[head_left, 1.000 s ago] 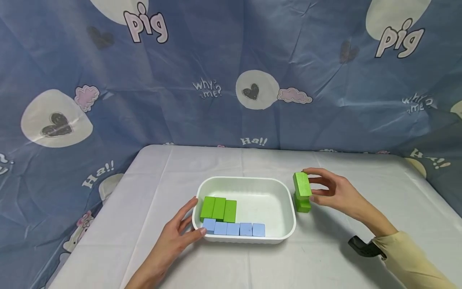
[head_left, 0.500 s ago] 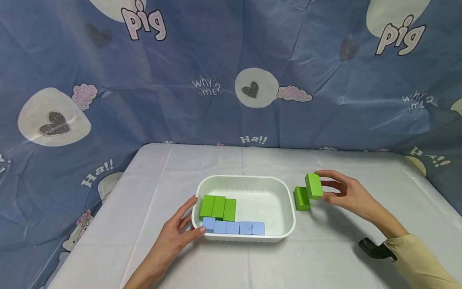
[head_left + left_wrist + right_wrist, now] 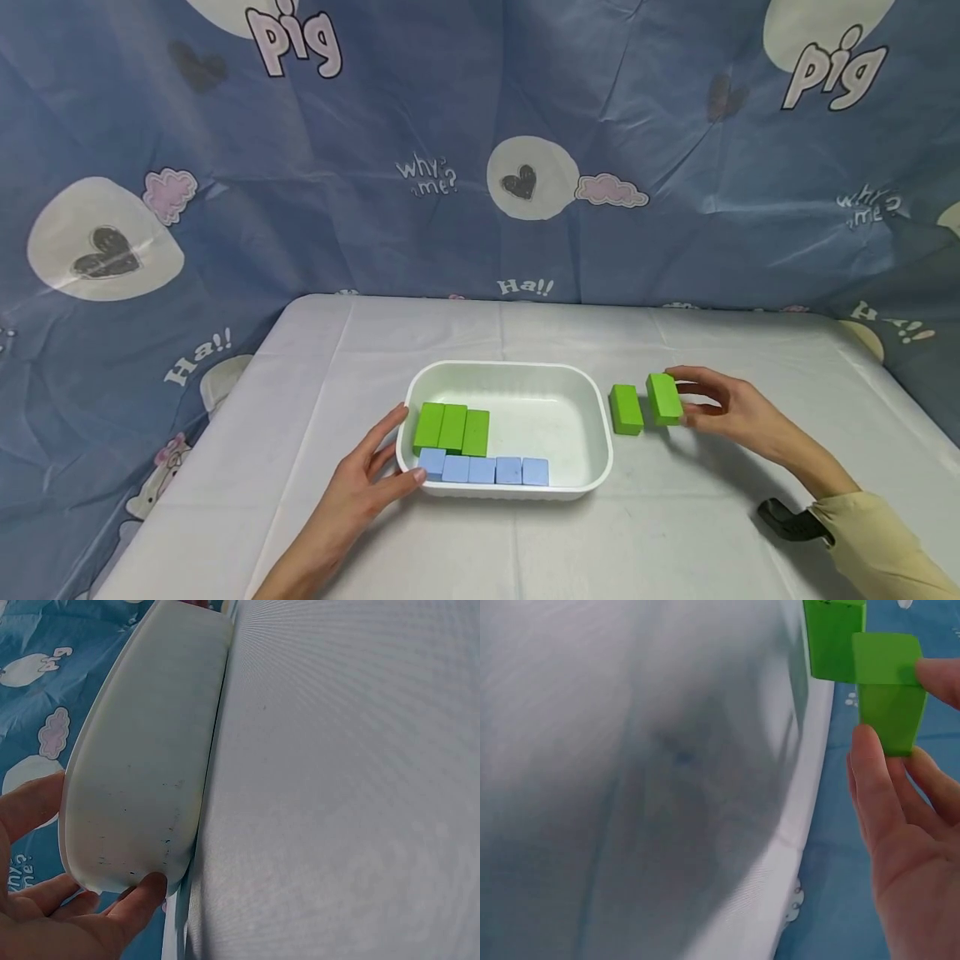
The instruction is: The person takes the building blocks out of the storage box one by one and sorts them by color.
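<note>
My right hand (image 3: 738, 412) pinches a green block (image 3: 664, 399) between thumb and fingers, to the right of a second green block (image 3: 626, 409). In the right wrist view, the held block (image 3: 889, 694) overlaps the other green block (image 3: 836, 641). My left hand (image 3: 367, 483) holds the left end of a white plastic tray (image 3: 517, 493), thumb at the front rim and fingers along the left side. Inside the tray, three green blocks (image 3: 452, 428) lie side by side at the left, behind a row of several light blue blocks (image 3: 482, 470) along the front wall.
A white cloth (image 3: 420, 550) covers the table. Behind and to the left hangs a blue printed curtain (image 3: 420, 250). A dark band (image 3: 793, 522) is on the right wrist, at the beige sleeve (image 3: 870, 533).
My right hand has lifted its green block off the other one, moved it right, then lowered it beside that block. The left hand stays at the tray.
</note>
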A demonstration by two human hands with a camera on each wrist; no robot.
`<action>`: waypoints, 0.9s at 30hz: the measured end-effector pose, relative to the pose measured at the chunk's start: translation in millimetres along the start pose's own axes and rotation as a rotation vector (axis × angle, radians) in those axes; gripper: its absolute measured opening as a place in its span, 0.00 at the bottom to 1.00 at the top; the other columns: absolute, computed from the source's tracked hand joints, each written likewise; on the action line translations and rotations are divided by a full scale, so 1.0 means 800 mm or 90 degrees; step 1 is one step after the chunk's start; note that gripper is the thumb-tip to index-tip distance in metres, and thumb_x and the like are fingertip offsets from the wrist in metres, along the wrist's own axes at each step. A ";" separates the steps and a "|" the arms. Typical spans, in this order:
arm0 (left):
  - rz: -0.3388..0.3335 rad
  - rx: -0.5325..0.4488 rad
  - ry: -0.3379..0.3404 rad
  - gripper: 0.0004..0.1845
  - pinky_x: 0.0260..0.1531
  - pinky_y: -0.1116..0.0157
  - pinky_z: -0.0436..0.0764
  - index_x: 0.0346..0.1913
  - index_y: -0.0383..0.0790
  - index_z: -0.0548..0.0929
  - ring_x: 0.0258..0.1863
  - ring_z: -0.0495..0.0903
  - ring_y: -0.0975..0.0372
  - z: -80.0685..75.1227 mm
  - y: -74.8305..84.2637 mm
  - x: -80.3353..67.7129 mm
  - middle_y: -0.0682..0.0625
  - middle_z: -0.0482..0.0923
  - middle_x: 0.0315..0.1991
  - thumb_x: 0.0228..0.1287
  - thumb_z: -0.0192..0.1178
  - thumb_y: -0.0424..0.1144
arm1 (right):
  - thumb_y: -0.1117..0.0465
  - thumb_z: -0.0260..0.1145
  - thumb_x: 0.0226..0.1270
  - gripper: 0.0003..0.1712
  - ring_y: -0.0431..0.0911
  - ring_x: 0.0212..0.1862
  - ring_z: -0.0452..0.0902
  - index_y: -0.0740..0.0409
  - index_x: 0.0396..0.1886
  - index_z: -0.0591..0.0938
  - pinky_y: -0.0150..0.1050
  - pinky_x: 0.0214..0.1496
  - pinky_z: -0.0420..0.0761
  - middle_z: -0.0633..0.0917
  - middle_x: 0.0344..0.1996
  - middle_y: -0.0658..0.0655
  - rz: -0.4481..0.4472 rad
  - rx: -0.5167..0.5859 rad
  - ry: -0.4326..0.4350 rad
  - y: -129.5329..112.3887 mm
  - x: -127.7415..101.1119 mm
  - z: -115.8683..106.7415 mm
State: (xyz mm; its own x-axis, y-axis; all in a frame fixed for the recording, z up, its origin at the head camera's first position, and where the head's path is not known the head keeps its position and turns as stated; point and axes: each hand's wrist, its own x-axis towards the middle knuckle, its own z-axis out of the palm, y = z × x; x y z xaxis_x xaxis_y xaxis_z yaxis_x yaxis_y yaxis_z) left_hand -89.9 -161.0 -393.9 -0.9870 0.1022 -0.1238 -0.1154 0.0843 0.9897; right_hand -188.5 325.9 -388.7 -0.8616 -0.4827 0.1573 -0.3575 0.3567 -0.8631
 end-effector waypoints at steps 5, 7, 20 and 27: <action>-0.009 -0.002 -0.001 0.43 0.59 0.68 0.71 0.74 0.55 0.62 0.72 0.59 0.57 0.001 0.001 0.000 0.56 0.51 0.76 0.58 0.72 0.36 | 0.73 0.69 0.61 0.34 0.35 0.57 0.75 0.71 0.67 0.69 0.32 0.54 0.79 0.76 0.60 0.62 0.005 -0.017 -0.011 0.008 -0.001 0.001; -0.012 -0.002 -0.001 0.43 0.59 0.68 0.72 0.74 0.55 0.62 0.72 0.59 0.56 0.001 0.001 0.000 0.56 0.50 0.76 0.58 0.72 0.36 | 0.73 0.70 0.61 0.34 0.35 0.57 0.75 0.71 0.66 0.69 0.31 0.54 0.79 0.75 0.60 0.65 0.013 -0.026 -0.013 0.011 -0.002 0.002; 0.006 -0.015 -0.004 0.44 0.57 0.70 0.73 0.75 0.52 0.62 0.72 0.59 0.56 0.000 -0.001 0.000 0.56 0.51 0.76 0.57 0.72 0.34 | 0.72 0.68 0.63 0.32 0.33 0.54 0.76 0.71 0.66 0.69 0.29 0.48 0.80 0.75 0.60 0.70 0.017 -0.055 -0.029 0.018 -0.004 0.001; 0.005 -0.015 -0.005 0.44 0.59 0.69 0.72 0.75 0.53 0.62 0.72 0.59 0.56 -0.001 0.000 0.000 0.55 0.51 0.76 0.57 0.72 0.35 | 0.71 0.70 0.62 0.37 0.34 0.56 0.75 0.74 0.68 0.65 0.32 0.53 0.80 0.70 0.63 0.74 0.014 -0.053 -0.047 0.015 -0.004 0.000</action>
State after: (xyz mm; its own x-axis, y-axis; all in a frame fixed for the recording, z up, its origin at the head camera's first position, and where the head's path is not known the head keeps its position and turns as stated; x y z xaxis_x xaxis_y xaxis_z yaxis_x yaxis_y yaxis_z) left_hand -89.9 -161.6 -394.1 -0.9871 0.1103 -0.1161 -0.1101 0.0597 0.9921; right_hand -190.3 331.5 -399.3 -0.8416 -0.5307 0.1009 -0.3709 0.4317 -0.8222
